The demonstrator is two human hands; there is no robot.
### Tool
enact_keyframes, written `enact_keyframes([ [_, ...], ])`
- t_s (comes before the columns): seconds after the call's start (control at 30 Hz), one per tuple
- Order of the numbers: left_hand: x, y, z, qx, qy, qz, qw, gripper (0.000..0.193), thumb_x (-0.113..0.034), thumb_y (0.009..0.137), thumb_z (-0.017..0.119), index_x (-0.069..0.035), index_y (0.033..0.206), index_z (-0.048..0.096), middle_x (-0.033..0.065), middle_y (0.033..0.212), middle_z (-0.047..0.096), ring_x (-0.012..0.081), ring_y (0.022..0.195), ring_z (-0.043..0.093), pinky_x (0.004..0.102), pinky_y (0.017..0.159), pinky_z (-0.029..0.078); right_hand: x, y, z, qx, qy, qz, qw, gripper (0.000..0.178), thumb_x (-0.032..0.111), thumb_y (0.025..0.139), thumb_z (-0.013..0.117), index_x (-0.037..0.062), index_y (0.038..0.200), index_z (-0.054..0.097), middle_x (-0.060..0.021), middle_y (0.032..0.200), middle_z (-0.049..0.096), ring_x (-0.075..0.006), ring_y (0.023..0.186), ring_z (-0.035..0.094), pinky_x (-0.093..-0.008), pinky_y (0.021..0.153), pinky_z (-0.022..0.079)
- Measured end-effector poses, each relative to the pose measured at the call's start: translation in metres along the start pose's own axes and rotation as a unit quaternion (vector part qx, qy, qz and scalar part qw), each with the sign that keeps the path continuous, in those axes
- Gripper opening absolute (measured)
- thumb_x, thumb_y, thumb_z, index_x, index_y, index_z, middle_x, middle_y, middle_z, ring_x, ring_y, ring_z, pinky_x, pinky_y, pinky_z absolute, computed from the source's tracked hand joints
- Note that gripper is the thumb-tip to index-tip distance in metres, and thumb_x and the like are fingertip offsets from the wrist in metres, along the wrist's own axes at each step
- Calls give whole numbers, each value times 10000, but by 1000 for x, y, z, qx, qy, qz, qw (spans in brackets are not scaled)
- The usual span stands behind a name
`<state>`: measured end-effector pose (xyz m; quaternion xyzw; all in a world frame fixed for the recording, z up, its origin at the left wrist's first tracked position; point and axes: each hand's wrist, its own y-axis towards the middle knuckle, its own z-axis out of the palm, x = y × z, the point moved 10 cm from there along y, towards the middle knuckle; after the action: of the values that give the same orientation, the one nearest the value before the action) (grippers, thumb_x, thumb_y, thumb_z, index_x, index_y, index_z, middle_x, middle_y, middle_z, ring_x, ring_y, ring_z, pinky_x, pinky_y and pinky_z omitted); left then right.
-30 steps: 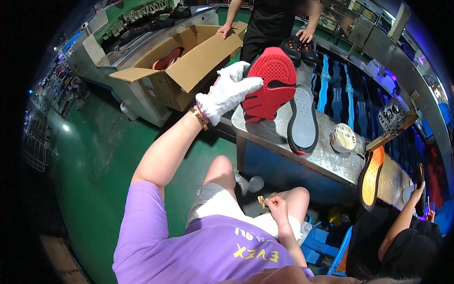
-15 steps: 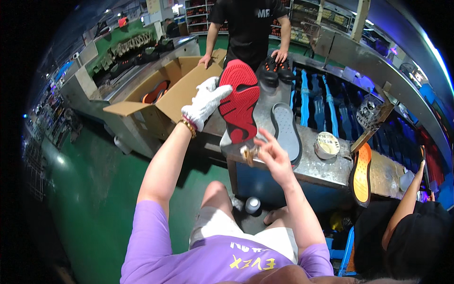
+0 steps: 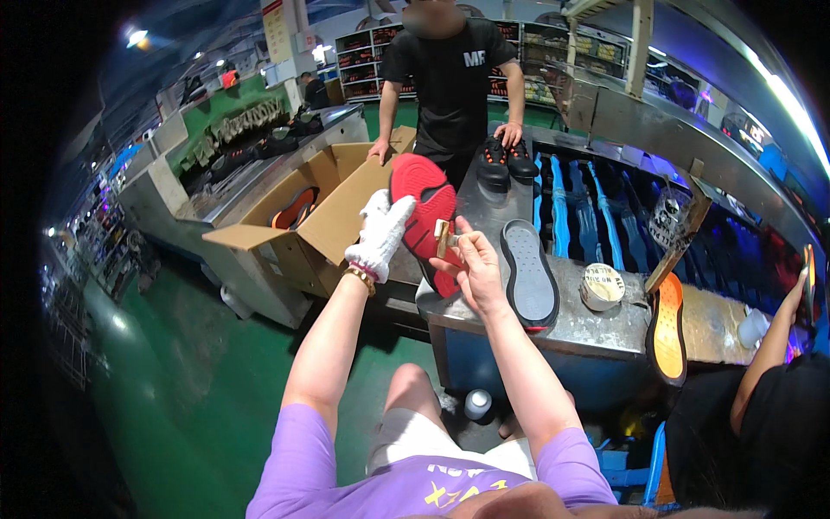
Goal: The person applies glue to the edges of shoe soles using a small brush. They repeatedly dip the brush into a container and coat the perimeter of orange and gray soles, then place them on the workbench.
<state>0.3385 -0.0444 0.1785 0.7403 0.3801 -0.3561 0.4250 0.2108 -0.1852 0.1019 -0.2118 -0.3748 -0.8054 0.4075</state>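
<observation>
In front of me, my left hand, in a white knit glove, grips a shoe sole by its left edge. Its red ridged tread shows, and the sole is tilted up off the bench. My right hand is bare and pinches a small brush with a brownish body and a pale end. The brush is over the lower right part of the sole; whether it touches, I cannot tell. Right of that hand, a black sole with a grey inside lies on the metal bench.
A white tub and an orange-lined sole are farther right. Black shoes stand near a person in black across the bench. A cardboard box is left. Another person's arm reaches in at right.
My right hand has brought the brush up and left, over the sole. The sole now sits lower in view and more tilted. The view has shifted upward, showing more of the room.
</observation>
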Motion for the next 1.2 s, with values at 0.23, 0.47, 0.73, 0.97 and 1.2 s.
enact_keyframes([
  [0.23,69,-3,3,44,-87,-92,991,622,-432,934,670,5,1369,586,214,1345,633,359,1225,611,446,1013,494,-31,-5,6,5,50,64,997,119,196,1081,556,93,1033,589,-62,1658,266,-160,1154,609,-459,868,642],
  [0.47,87,-19,15,78,-373,-85,921,419,-130,885,693,-36,1289,630,77,1176,697,230,1022,674,394,869,569,-25,-19,9,15,97,69,993,132,207,1086,544,90,1033,572,-40,1523,434,-91,919,571,-498,895,636],
  [0.73,84,-19,8,39,-358,-75,930,257,-95,900,614,-58,1149,662,53,1025,691,204,904,682,371,766,584,-37,-28,1,27,51,94,994,161,186,1082,545,70,995,615,-119,1683,212,-178,1222,602,-440,870,639],
  [0.97,53,-26,9,39,-350,-6,936,391,-35,852,672,-4,1242,662,74,1147,718,178,1007,669,336,905,536,-17,-47,-5,-21,-9,94,995,159,188,1078,552,78,969,585,-52,1390,555,-100,997,604,-470,895,637],
  [1.2,31,-30,13,2,-272,148,951,439,-20,911,677,-24,1337,570,83,1305,654,206,1179,637,356,995,528,-23,-175,-80,-29,-38,189,981,134,187,1061,599,59,1023,591,-65,965,655,-149,891,650,-314,773,540],
])
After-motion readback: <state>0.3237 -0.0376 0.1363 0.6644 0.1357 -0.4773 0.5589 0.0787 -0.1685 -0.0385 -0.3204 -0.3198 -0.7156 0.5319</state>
